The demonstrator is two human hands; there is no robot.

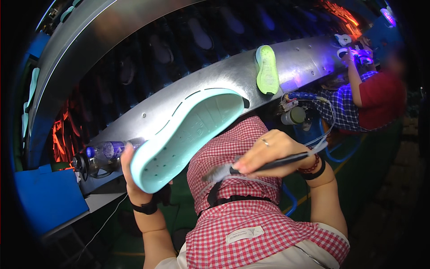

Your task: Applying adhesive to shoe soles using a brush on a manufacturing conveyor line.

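With our left hand [133, 172] we are gripping a pale turquoise shoe sole [192, 134] by its lower-left end, fingers partly curled. Our right hand [275, 152] is closing round the dark handle of a brush [286, 162]. At the near edge of the metal desk [215, 76], the sole is pointing lengthwise toward upper right. Our checked apron [264, 210] is carrying a white label [244, 234] with small print.

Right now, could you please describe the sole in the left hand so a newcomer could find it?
Find the curved metal ledge, then the left hand. It grips the pale turquoise sole, set apart by colour from the yellow-green sole lying on the ledge.
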